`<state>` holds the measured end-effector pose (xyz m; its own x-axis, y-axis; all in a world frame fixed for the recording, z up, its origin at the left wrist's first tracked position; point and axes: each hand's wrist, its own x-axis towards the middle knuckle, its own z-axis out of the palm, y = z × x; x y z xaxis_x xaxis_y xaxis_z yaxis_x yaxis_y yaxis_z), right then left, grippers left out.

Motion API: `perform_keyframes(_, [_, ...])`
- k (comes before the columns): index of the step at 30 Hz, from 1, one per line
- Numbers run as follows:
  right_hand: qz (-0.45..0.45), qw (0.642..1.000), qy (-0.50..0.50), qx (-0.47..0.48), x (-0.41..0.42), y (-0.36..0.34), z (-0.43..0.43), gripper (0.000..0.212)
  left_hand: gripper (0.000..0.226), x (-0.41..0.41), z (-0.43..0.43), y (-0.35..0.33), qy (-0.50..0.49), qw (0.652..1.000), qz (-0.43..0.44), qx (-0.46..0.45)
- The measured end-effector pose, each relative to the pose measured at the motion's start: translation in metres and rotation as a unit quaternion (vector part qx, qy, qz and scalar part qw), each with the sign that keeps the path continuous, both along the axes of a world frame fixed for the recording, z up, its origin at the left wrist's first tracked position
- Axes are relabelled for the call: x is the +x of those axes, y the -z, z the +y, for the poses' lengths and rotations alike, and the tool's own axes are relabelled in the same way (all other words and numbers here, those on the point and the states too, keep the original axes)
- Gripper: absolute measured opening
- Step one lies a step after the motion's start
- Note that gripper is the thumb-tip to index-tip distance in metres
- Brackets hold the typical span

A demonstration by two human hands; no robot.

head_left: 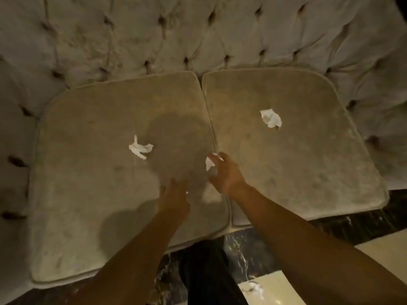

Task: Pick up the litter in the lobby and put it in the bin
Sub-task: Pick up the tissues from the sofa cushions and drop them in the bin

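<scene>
On sofa cushions (110,194), right hand (226,175) pinching tissue scrap (209,163), left hand (174,194) spread empty, two tissues (140,148) nearby

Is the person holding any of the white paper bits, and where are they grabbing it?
Yes. The right hand pinches a small white paper scrap by its right edge with the fingertips. The left hand holds nothing.

**Colours in front of you**

You see white crumpled tissues (141,148) on beige seat cushions (88,172). The sofa back (198,29) is pale beige with dark button tufts. The floor (242,256) is black white-veined marble beside cream tile.
</scene>
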<state>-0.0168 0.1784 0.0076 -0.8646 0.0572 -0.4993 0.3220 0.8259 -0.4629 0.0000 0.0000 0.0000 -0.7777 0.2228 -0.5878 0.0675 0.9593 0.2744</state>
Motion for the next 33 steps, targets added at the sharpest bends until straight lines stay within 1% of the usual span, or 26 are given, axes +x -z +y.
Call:
perform_keyframes(1, [-0.009, 0.999, -0.029, 0.025, -0.003, 0.014, -0.003, 0.065, 0.054, -0.002, -0.001, 0.013, 0.063, 0.998, 0.008, -0.021])
perform_keyframes(2, [-0.013, 0.999, -0.03, 0.043, -0.007, 0.026, -0.004, 0.069, 0.052, -0.002, -0.003, 0.026, 0.056, 0.998, 0.015, -0.003])
perform_keyframes(3, [-0.012, 0.998, -0.027, 0.051, -0.007, 0.04, -0.003, 0.071, 0.049, -0.001, -0.008, 0.041, 0.064, 0.998, 0.012, -0.011])
perform_keyframes(4, [-0.015, 0.997, -0.045, 0.056, -0.005, 0.051, -0.006, 0.069, 0.047, -0.001, -0.011, 0.049, 0.029, 1.0, -0.012, -0.002])
perform_keyframes(5, [-0.012, 0.996, -0.067, 0.056, -0.004, 0.063, -0.006, 0.06, 0.045, -0.001, -0.013, 0.055, 0.025, 0.999, -0.022, 0.0])
perform_keyframes(6, [-0.001, 0.993, -0.095, 0.073, -0.004, 0.07, -0.005, 0.046, 0.042, -0.001, -0.015, 0.06, 0.005, 0.999, -0.037, 0.016])
perform_keyframes(7, [0.018, 0.993, -0.088, 0.081, -0.002, 0.076, -0.003, 0.03, 0.036, -0.004, -0.017, 0.062, 0.0, 0.999, -0.049, 0.021])
perform_keyframes(8, [0.023, 0.996, -0.047, 0.069, 0.003, 0.081, 0.0, 0.021, 0.029, -0.003, -0.019, 0.064, -0.01, 0.998, -0.051, 0.046])
perform_keyframes(9, [0.023, 0.997, -0.009, 0.076, 0.01, 0.081, 0.003, 0.018, 0.025, -0.004, -0.019, 0.06, -0.019, 0.997, -0.056, 0.056])
perform_keyframes(10, [0.016, 0.996, -0.004, 0.091, 0.016, 0.073, 0.007, 0.017, 0.024, -0.004, -0.018, 0.054, -0.015, 0.996, -0.06, 0.06])
perform_keyframes(12, [0.019, 0.996, 0.025, 0.089, 0.032, 0.047, 0.005, 0.018, 0.024, 0.006, -0.019, 0.031, -0.021, 0.996, -0.045, 0.069])
perform_keyframes(14, [0.046, 0.995, 0.023, 0.084, 0.057, 0.01, 0.005, 0.022, 0.024, 0.023, -0.022, -0.005, -0.003, 0.997, -0.024, 0.069])
perform_keyframes(16, [0.071, 0.992, 0.084, 0.058, 0.094, -0.036, -0.001, 0.022, 0.028, 0.05, -0.026, -0.049, 0.0, 0.998, -0.002, 0.065])
perform_keyframes(18, [0.091, 0.988, 0.118, 0.051, 0.141, -0.083, -0.011, 0.019, 0.036, 0.088, -0.031, -0.092, 0.014, 0.998, -0.007, 0.061])
perform_keyframes(20, [0.1, 0.985, 0.134, 0.038, 0.196, -0.13, -0.019, 0.02, 0.039, 0.133, -0.037, -0.14, 0.036, 0.997, 0.01, 0.063])
perform_keyframes(24, [0.1, 0.98, 0.17, 0.037, 0.314, -0.214, -0.03, 0.032, 0.031, 0.232, -0.053, -0.218, 0.097, 0.99, 0.061, 0.086])
perform_keyframes(28, [0.076, 0.973, 0.211, 0.048, 0.447, -0.277, -0.018, 0.027, 0.033, 0.322, -0.046, -0.265, 0.142, 0.979, 0.042, 0.137])
perform_keyframes(31, [0.043, 0.966, 0.247, 0.057, 0.537, -0.307, 0.011, 0.019, 0.033, 0.38, -0.015, -0.287, 0.164, 0.981, 0.016, 0.107])
perform_keyframes(33, [0.042, 0.95, 0.306, 0.048, 0.584, -0.316, 0.036, 0.018, 0.028, 0.418, 0.01, -0.301, 0.196, 0.976, 0.01, 0.099])
